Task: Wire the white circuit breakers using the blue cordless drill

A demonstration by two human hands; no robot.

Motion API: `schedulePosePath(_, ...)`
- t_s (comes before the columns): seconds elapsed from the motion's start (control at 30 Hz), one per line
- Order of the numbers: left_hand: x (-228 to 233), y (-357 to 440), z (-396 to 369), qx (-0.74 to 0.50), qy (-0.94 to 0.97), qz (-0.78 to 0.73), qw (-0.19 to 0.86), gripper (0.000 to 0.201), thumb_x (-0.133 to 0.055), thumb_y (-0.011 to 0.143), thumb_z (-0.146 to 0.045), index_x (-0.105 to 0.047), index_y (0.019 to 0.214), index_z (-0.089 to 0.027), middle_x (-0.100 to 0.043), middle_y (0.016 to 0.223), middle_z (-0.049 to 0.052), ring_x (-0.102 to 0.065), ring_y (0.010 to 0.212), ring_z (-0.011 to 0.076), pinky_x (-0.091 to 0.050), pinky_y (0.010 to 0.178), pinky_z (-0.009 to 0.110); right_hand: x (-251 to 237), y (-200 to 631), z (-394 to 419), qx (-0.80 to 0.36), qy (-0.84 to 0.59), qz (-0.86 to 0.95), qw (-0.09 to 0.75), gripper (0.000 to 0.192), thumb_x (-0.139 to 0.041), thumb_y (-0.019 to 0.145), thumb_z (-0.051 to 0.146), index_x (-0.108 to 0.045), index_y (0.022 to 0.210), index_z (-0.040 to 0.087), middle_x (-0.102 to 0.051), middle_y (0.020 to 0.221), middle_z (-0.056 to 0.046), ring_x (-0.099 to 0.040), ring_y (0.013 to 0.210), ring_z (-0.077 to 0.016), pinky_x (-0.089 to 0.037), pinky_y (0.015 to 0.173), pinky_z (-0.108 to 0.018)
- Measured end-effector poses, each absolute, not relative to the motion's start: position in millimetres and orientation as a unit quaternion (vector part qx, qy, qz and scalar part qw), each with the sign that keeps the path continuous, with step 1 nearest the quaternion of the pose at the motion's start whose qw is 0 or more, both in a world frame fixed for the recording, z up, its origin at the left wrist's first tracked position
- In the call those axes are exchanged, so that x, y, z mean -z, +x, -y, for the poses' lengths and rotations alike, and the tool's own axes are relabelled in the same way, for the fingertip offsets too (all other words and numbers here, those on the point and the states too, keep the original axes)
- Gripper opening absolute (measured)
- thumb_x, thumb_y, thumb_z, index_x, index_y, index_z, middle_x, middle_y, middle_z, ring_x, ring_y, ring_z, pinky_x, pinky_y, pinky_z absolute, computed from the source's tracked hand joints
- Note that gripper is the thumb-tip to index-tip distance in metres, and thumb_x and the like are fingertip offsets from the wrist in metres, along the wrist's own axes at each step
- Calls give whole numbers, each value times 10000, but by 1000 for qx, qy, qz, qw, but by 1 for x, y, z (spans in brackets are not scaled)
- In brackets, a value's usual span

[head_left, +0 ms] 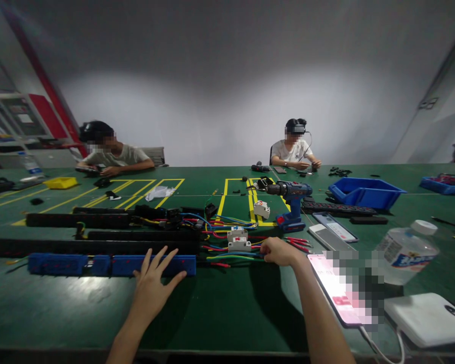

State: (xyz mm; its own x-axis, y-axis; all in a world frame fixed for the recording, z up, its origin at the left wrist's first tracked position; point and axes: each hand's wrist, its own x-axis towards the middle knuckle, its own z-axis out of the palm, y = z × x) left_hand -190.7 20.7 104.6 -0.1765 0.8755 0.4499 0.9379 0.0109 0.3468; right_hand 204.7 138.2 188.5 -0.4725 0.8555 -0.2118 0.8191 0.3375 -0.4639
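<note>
My left hand [154,283] lies open, fingers spread, on the green table with its fingertips at a long blue strip [109,264]. My right hand [278,251] is closed on the ends of coloured wires [231,257] that run left toward black strips [98,246]. Two small white breakers [238,240] sit among the wires just left of that hand. A blue cordless drill [291,202] stands behind it.
A lit phone [335,290] lies by my right forearm, with a water bottle [407,251], a white box [428,318] and two other phones [331,230] nearby. A blue bin [364,192] sits further back. Two people work at the far table edge.
</note>
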Motion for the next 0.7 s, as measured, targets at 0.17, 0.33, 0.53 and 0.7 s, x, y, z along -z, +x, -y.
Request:
schedulePosePath(0.17,-105,-187,-23,246,-635,730,62,625,-577,920,-535,-412,1506,-394,-309,1627,51,-116,1516,421,-236,1065,803,-191,209,-140,-257,-524,809,72,254,-695,691,113,-774,920,188,-758,865,-34,-672,758,-161,-421,621,-211)
schedulePosePath(0.33,-106,-184,-20,230,-631,738,65,627,-536,935,-560,-396,1518,-378,-254,1649,48,-88,1526,405,-244,1086,777,-190,217,-147,-224,-533,805,134,229,-601,795,144,-771,941,192,-761,975,-57,-686,884,-174,-455,696,-210)
schedulePosePath(0.53,-105,-186,-27,251,-625,736,67,565,-582,906,-526,-531,1428,-317,-320,1602,108,-135,1510,417,-281,1084,751,-174,209,-155,-186,-543,800,174,300,-649,738,136,-771,993,237,-758,947,-33,-681,871,-178,-446,697,-215)
schedulePosePath(0.7,-103,-188,-29,278,-636,715,82,556,-622,869,-531,-575,1376,-309,-346,1569,99,-185,1499,395,-272,1141,673,-166,202,-155,-182,-538,806,170,276,-676,703,121,-781,911,268,-759,884,-14,-683,813,-180,-421,648,-220)
